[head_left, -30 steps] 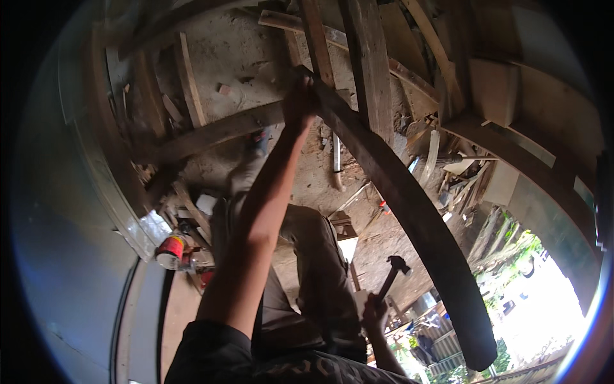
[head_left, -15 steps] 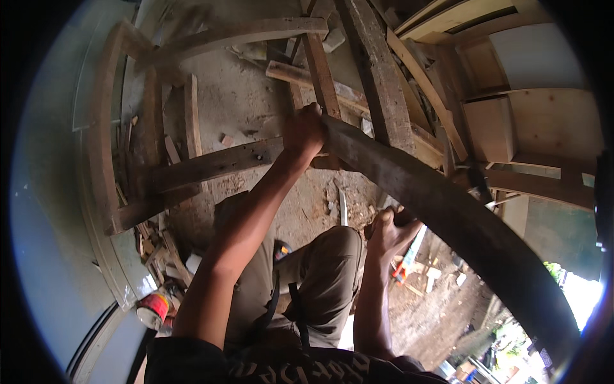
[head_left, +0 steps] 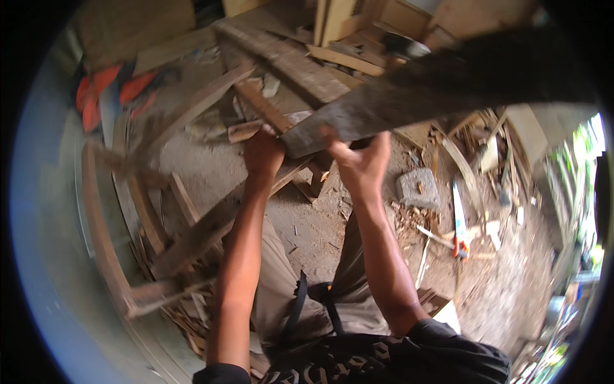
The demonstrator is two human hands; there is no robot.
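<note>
I see a long, dark, weathered plank [head_left: 409,96] held up in front of me, running from its cut end near the middle of the view up and away to the right. Its surface is rough, grey-brown and stained, and the far stretch is blurred. My left hand [head_left: 262,153] is at the plank's near end, its fingers curled up against the lower corner; they look closed on the edge, though the grip itself is hidden from me. My right hand [head_left: 361,163] sits just beside it under the same end, palm up, fingers [head_left: 332,137] spread apart and pressing against the underside, thumb wrapped onto the plank's face.

Below, the dirt floor [head_left: 307,224] is littered with wood scraps. A grey concrete block [head_left: 417,187] lies to the right of my right wrist, and farther right a handsaw [head_left: 459,221] with an orange handle lies on the ground. Loose boards [head_left: 192,230] are stacked to the left of my left forearm.
</note>
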